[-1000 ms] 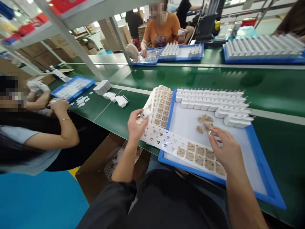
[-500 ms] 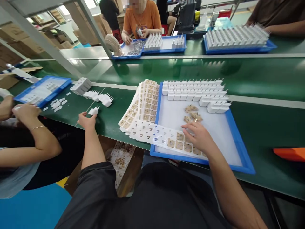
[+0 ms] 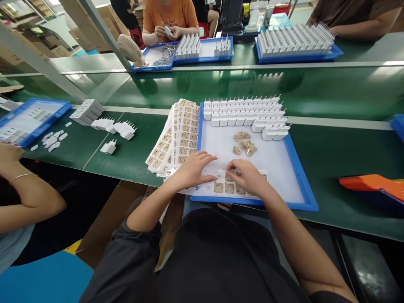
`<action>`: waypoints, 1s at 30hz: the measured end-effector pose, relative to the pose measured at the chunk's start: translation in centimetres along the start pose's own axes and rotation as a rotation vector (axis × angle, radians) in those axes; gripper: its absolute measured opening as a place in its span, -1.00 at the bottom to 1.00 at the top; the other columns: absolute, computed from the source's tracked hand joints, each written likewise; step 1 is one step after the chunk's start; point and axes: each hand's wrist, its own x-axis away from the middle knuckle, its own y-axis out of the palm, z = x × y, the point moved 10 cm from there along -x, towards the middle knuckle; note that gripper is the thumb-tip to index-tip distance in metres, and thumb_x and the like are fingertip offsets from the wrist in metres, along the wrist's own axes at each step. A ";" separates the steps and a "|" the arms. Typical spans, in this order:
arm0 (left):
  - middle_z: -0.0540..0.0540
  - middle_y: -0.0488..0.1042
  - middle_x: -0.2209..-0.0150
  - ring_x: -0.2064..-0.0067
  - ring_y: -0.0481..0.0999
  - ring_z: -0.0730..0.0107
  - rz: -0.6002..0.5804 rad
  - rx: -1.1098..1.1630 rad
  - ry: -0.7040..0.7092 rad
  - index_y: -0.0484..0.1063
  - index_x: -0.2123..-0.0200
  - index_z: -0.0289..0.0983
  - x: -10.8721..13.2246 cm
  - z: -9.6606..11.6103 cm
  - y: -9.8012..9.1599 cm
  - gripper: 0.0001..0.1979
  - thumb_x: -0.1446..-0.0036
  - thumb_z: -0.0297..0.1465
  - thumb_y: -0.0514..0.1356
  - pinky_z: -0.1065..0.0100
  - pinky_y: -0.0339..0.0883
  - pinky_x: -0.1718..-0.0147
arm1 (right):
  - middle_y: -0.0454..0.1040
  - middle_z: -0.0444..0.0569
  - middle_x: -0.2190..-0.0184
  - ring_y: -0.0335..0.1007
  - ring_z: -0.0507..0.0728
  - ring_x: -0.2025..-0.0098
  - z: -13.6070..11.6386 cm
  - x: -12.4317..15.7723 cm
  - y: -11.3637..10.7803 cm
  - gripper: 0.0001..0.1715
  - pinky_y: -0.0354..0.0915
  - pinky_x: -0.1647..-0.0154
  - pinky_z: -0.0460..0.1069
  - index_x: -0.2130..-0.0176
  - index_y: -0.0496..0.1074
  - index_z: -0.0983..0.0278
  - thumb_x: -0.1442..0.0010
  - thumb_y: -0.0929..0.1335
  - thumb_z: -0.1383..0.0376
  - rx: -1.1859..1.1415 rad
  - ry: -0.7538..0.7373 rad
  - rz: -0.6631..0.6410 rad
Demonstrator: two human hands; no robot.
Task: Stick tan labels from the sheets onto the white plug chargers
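Note:
A sheet of brown stickers (image 3: pixel 218 187) lies across the front left of a blue-rimmed tray (image 3: pixel 303 179), partly peeled to bare white. My left hand (image 3: pixel 196 170) rests over the sheet's left part, fingers spread and holding nothing. At the sheet's upper edge, my right hand (image 3: pixel 248 176) has thumb and fingertips pinched on a sticker, which the fingers mostly hide. Crumpled brown pieces (image 3: pixel 248 147) lie in the tray beyond that hand. White plug adapters (image 3: pixel 235 120) stand in rows at the tray's back, pins upward. A stack of sticker sheets (image 3: pixel 183 134) fans out along its left side.
One loose white plug (image 3: pixel 109 147) lies left on the green bench, near a group of plugs (image 3: pixel 125 129) and stacked white housings (image 3: pixel 86 112). A co-worker's arm (image 3: pixel 28 189) is at far left. An orange object (image 3: pixel 369 183) sits right. Trays of plugs (image 3: pixel 296 42) stand across.
My left hand has let go of the white plug on the left and moved right to the sheet. My right hand has closed on a sticker. The view has shifted slightly.

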 end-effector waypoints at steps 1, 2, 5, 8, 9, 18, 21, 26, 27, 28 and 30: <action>-0.19 0.53 -0.07 -0.16 0.44 -0.04 -0.100 0.004 -0.021 0.42 -0.14 -0.18 -0.6 0.3 1.1 -0.42 -0.06 -0.19 0.39 0.08 0.29 -0.14 | 0.52 -0.06 0.35 0.44 0.16 0.29 0.0 0.1 -0.3 -0.94 0.33 0.22 0.05 0.29 0.38 0.22 -0.26 0.31 0.35 -0.058 0.010 0.014; -0.17 0.56 0.00 -0.06 0.50 -0.01 -0.208 0.017 -0.059 0.41 -0.15 -0.18 -1.1 0.2 2.0 -0.42 -0.06 -0.20 0.39 0.14 0.34 -0.03 | 0.52 -0.07 0.36 0.44 0.14 0.31 -0.1 0.1 -0.7 -0.94 0.33 0.26 0.03 0.28 0.38 0.21 -0.27 0.31 0.34 -0.100 0.015 0.040; -0.06 0.55 0.22 0.24 0.53 0.17 -0.448 0.120 -0.174 0.42 -0.09 -0.18 -1.5 -0.8 3.6 -0.51 -0.09 -0.22 0.33 0.31 0.31 0.28 | 0.53 -0.02 0.28 0.46 0.18 0.22 -1.1 0.5 -2.5 -0.95 0.35 0.19 0.07 0.23 0.41 0.20 -0.30 0.32 0.32 -0.061 -0.058 0.209; -0.01 0.51 0.28 0.30 0.48 0.26 -0.480 0.253 -0.209 0.40 -0.05 -0.19 -1.8 -1.5 3.3 -0.50 -0.05 -0.18 0.33 0.37 0.24 0.36 | 0.53 0.03 0.19 0.43 0.22 0.13 -3.6 1.3 -3.5 -0.92 0.31 0.04 0.15 0.19 0.46 0.19 -0.32 0.34 0.33 0.055 -0.270 0.352; 0.00 0.50 0.27 0.30 0.47 0.28 -0.473 0.288 -0.209 0.39 -0.07 -0.18 -1.8 -1.6 3.2 -0.48 -0.04 -0.18 0.33 0.37 0.24 0.35 | 0.53 0.02 0.21 0.42 0.21 0.15 -4.4 1.4 -3.2 -0.92 0.30 0.05 0.15 0.19 0.47 0.19 -0.32 0.35 0.33 0.078 -0.339 0.353; 0.10 0.32 0.40 0.40 0.36 0.44 -0.525 0.483 -0.187 0.30 -0.14 -0.19 -1.5 -2.2 3.3 -0.36 0.02 -0.27 0.36 0.39 0.26 0.36 | 0.57 0.00 0.20 0.42 0.17 0.17 -6.6 1.5 -0.6 -0.83 0.31 0.14 0.09 0.07 0.51 0.20 -0.36 0.35 0.29 0.132 -0.498 0.238; 0.11 0.32 0.42 0.42 0.38 0.45 -0.531 0.593 -0.195 0.29 -0.16 -0.19 -1.5 -2.3 3.4 -0.35 0.02 -0.30 0.34 0.38 0.27 0.38 | 0.58 0.00 0.20 0.42 0.17 0.17 -6.9 1.8 -1.0 -0.83 0.34 0.15 0.08 0.07 0.51 0.18 -0.35 0.36 0.31 0.104 -0.525 0.287; 0.15 0.32 0.47 0.48 0.33 0.51 -0.563 0.718 -0.181 0.30 -0.15 -0.19 -1.5 -2.1 4.1 -0.36 0.01 -0.30 0.37 0.43 0.21 0.45 | 0.57 -0.02 0.24 0.40 0.15 0.23 -7.2 2.0 -1.1 -0.86 0.36 0.19 0.08 0.17 0.52 0.14 -0.35 0.34 0.33 0.087 -0.544 0.307; 0.15 0.34 0.48 0.49 0.32 0.51 -0.579 0.743 -0.182 0.29 -0.16 -0.18 -1.5 -2.0 4.3 -0.36 0.00 -0.30 0.37 0.43 0.20 0.46 | 0.57 -0.02 0.24 0.40 0.15 0.23 -7.2 2.0 -1.0 -0.85 0.36 0.19 0.09 0.18 0.52 0.14 -0.35 0.33 0.33 0.084 -0.544 0.293; 0.15 0.35 0.49 0.50 0.33 0.51 -0.595 0.765 -0.183 0.28 -0.17 -0.18 -1.4 -2.0 4.4 -0.35 -0.01 -0.30 0.37 0.43 0.20 0.46 | 0.57 -0.01 0.24 0.40 0.15 0.24 -7.2 2.0 -1.0 -0.84 0.36 0.20 0.09 0.18 0.52 0.14 -0.36 0.32 0.33 0.075 -0.548 0.278; 0.14 0.38 0.50 0.50 0.34 0.51 -0.613 0.776 -0.178 0.27 -0.19 -0.17 -1.4 -2.0 4.3 -0.33 -0.01 -0.29 0.39 0.43 0.20 0.46 | 0.57 0.00 0.23 0.41 0.14 0.23 -7.4 2.1 -1.3 -0.84 0.37 0.20 0.08 0.19 0.52 0.15 -0.36 0.32 0.33 0.019 -0.565 0.255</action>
